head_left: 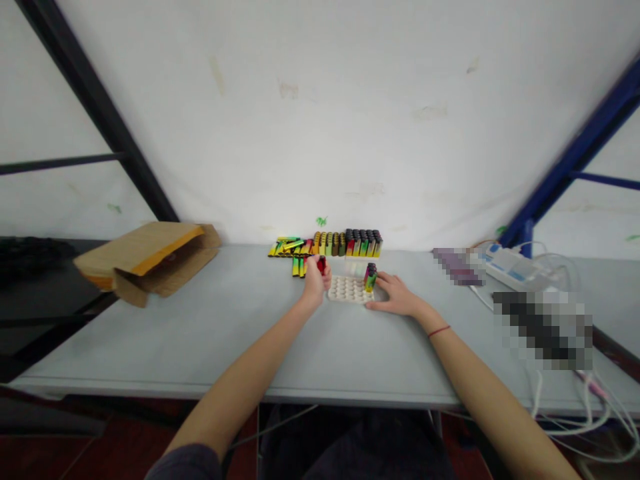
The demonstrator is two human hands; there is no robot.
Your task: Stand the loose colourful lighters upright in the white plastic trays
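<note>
Sleeve (187, 463): dark.
Left hand (314, 283): curled around red piece (321, 266).
Right hand (397, 295): spread beside holed tray (345, 290), probably steadying it.
Lighters (371, 279): upright, seemingly supported by holes.

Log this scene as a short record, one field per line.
Left hand: gripping a red piece
Right hand: fingers spread at the right end of the white tray; contact unclear
In tray: upright multicolored pieces at its right end
Behind tray: dark-topped upright pieces, in rows
Far left: open brown carton
Surface: gray table
</note>
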